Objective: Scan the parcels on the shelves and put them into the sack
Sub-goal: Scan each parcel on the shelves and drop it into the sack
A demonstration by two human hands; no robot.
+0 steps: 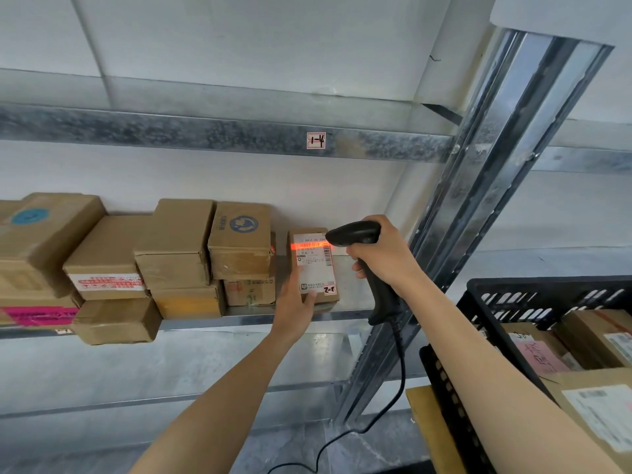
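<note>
Right now the scan is in hand. The right hand [383, 258] has its grip wrapped round the handle of the black scanner [355, 232], whose nose sits just beside the small parcel [316, 265]. That parcel stands on end on the shelf [352, 295], at the right end of the row. The left hand [295, 297] steadies it, its grip pinching the lower left corner with the thumb across the front.

The red scan line [309, 246] crosses the top of the label and spills past the left edge towards the neighbouring box. My worry is a missed read, or a read of the wrong code. The parcel stands narrow and tall, so a loosened left grip could let it topple off the shelf edge. The cable [400, 371] hangs near the black crate [478, 302] and may snag on it when the arm swings away.

Counted: one scanner, one cable, one crate. Nine parcels stand on the shelf, including the one being read, though more may hide behind. At least three parcels lie in the crate. No sack is in view.
</note>
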